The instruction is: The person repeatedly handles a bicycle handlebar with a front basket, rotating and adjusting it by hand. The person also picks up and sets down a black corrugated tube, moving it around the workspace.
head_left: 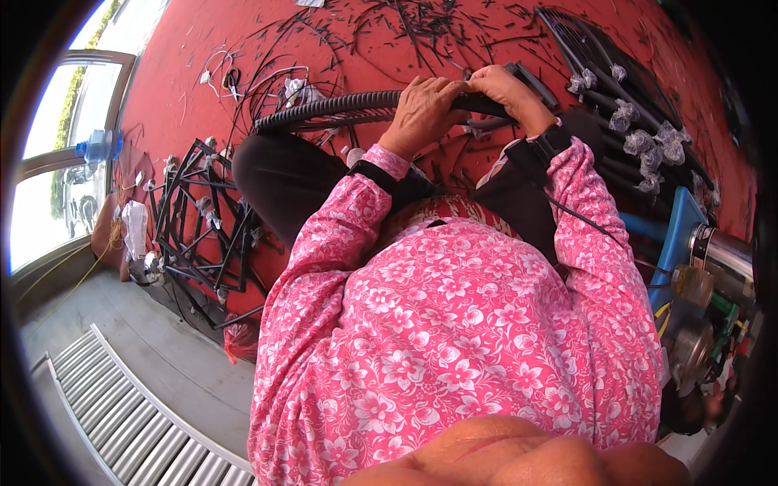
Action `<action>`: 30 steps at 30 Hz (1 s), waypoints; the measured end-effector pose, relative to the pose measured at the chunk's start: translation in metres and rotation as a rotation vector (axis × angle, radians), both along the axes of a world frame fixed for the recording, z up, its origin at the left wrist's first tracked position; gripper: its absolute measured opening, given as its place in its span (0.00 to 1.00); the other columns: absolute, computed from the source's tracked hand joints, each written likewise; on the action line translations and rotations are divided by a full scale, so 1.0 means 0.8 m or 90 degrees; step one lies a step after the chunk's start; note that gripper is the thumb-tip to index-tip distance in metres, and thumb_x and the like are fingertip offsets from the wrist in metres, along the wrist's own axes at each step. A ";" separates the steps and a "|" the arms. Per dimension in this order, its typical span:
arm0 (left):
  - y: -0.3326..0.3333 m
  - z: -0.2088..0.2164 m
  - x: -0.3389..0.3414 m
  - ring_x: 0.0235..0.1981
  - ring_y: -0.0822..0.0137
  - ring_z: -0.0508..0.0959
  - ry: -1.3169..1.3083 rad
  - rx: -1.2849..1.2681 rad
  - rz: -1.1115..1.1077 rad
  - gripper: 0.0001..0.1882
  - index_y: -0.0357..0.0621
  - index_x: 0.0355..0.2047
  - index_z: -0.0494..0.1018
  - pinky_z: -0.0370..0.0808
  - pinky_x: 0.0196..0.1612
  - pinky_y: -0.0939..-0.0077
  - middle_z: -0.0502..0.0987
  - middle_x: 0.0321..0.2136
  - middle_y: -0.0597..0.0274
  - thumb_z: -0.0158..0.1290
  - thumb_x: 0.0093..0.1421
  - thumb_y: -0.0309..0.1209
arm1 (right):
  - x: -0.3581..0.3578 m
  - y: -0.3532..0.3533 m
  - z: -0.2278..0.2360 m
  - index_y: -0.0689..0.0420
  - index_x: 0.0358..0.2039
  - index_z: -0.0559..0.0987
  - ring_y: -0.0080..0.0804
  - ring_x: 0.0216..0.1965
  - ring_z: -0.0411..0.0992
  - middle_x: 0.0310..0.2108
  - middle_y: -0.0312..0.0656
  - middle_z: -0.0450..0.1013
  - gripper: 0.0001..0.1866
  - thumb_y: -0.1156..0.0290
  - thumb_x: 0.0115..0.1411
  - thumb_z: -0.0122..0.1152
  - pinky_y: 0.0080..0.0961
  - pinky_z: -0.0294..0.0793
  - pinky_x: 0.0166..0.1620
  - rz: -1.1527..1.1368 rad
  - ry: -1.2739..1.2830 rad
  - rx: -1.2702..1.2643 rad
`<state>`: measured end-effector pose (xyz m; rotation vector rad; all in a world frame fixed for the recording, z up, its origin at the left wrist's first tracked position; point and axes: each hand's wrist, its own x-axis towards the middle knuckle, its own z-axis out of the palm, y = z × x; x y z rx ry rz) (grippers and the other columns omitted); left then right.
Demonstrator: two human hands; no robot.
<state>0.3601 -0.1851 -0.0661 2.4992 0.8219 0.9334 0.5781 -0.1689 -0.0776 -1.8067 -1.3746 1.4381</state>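
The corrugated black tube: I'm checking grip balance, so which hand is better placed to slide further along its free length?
Probably the left hand: the corrugated tube runs free to its left. The right hand grips nearer the tube's other end.

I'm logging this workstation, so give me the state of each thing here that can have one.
Left hand: closed around the corrugated tube.
Right hand: closed around it too.
Corrugated tube: black, held across the lap, curving left.
Black frames: stacked on the red floor.
Offcuts: scattered.
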 end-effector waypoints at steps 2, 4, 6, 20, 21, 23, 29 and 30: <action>0.000 -0.003 0.000 0.40 0.57 0.80 0.010 0.024 -0.003 0.22 0.51 0.48 0.78 0.74 0.46 0.62 0.80 0.35 0.64 0.67 0.52 0.39 | -0.001 0.002 -0.006 0.59 0.26 0.83 0.18 0.25 0.72 0.25 0.31 0.77 0.10 0.67 0.61 0.68 0.19 0.70 0.30 -0.007 -0.018 0.005; -0.001 -0.005 -0.001 0.40 0.58 0.80 0.038 0.029 0.007 0.23 0.53 0.49 0.79 0.73 0.47 0.62 0.80 0.36 0.64 0.67 0.53 0.40 | -0.002 0.004 -0.010 0.60 0.26 0.83 0.18 0.25 0.72 0.24 0.31 0.77 0.09 0.68 0.60 0.68 0.20 0.70 0.30 -0.008 -0.032 0.009; -0.001 -0.007 -0.001 0.40 0.58 0.80 0.031 0.048 0.006 0.22 0.52 0.48 0.79 0.74 0.46 0.62 0.80 0.36 0.64 0.66 0.53 0.41 | -0.002 0.006 -0.011 0.60 0.25 0.83 0.19 0.24 0.72 0.24 0.31 0.77 0.09 0.69 0.58 0.68 0.21 0.69 0.29 -0.012 -0.043 -0.001; 0.055 -0.003 0.016 0.40 0.53 0.81 0.161 -0.168 -0.130 0.21 0.47 0.42 0.81 0.77 0.42 0.58 0.81 0.35 0.58 0.67 0.52 0.45 | -0.047 -0.115 0.039 0.60 0.29 0.81 0.48 0.29 0.77 0.25 0.45 0.75 0.12 0.66 0.66 0.62 0.38 0.74 0.33 -0.151 -0.197 0.588; 0.063 -0.002 0.018 0.40 0.53 0.81 0.171 -0.183 -0.136 0.21 0.46 0.42 0.81 0.77 0.42 0.58 0.82 0.35 0.57 0.66 0.52 0.45 | -0.050 -0.135 0.033 0.60 0.29 0.81 0.47 0.30 0.77 0.26 0.45 0.76 0.11 0.66 0.66 0.62 0.39 0.75 0.34 -0.136 -0.157 0.512; 0.072 -0.002 0.022 0.39 0.53 0.82 0.203 -0.217 -0.157 0.21 0.45 0.42 0.82 0.77 0.42 0.60 0.82 0.35 0.57 0.66 0.52 0.45 | -0.055 -0.152 0.008 0.60 0.37 0.83 0.45 0.35 0.79 0.32 0.45 0.78 0.10 0.65 0.63 0.66 0.36 0.77 0.40 -0.082 -0.201 0.435; 0.075 -0.005 0.022 0.39 0.53 0.82 0.190 -0.195 -0.176 0.21 0.43 0.42 0.81 0.77 0.42 0.61 0.82 0.35 0.55 0.66 0.53 0.43 | -0.057 -0.127 -0.083 0.65 0.45 0.79 0.34 0.41 0.79 0.34 0.44 0.79 0.19 0.62 0.63 0.66 0.32 0.76 0.45 -0.143 0.053 0.324; 0.076 -0.005 0.022 0.40 0.53 0.82 0.196 -0.188 -0.180 0.21 0.42 0.42 0.81 0.77 0.43 0.61 0.82 0.35 0.55 0.65 0.53 0.43 | -0.057 -0.125 -0.081 0.65 0.44 0.80 0.34 0.41 0.79 0.34 0.43 0.79 0.18 0.62 0.64 0.65 0.31 0.75 0.45 -0.121 0.074 0.269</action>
